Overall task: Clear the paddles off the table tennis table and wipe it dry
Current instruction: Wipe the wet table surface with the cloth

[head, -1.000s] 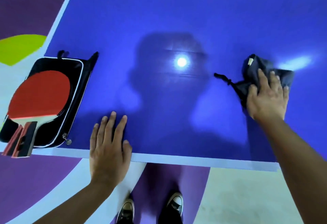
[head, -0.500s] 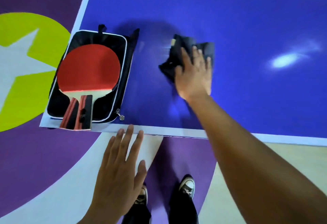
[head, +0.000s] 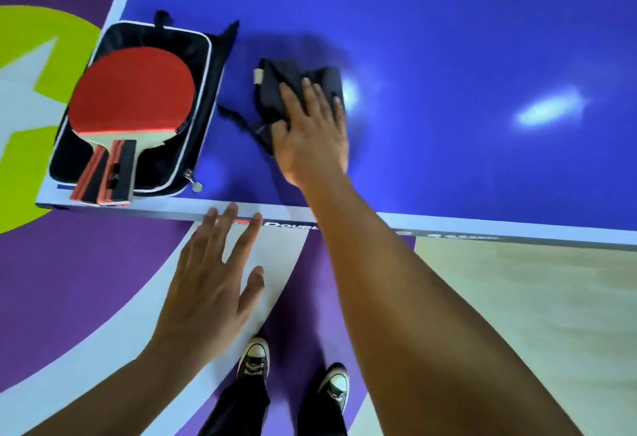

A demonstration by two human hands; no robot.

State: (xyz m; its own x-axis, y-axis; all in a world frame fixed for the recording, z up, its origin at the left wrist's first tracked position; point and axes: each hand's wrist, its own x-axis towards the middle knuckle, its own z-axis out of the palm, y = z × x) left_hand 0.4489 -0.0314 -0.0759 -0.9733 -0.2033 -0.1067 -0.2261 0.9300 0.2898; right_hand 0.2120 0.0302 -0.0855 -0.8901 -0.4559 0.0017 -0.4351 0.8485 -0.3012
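Paddles (head: pixel 132 98) lie on case (head: pixel 204 67) beside cloth (head: pixel 275 82) under right hand (head: pixel 312 139)

Cloth (head: pixel 273 88) partly under right hand (head: pixel 312 141); edge lettering (head: pixel 291 225) behind forearm (head: pixel 379 284)

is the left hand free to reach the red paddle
Probably yes: the left hand is open and empty by the table edge, with nothing between it and the paddle on its case.
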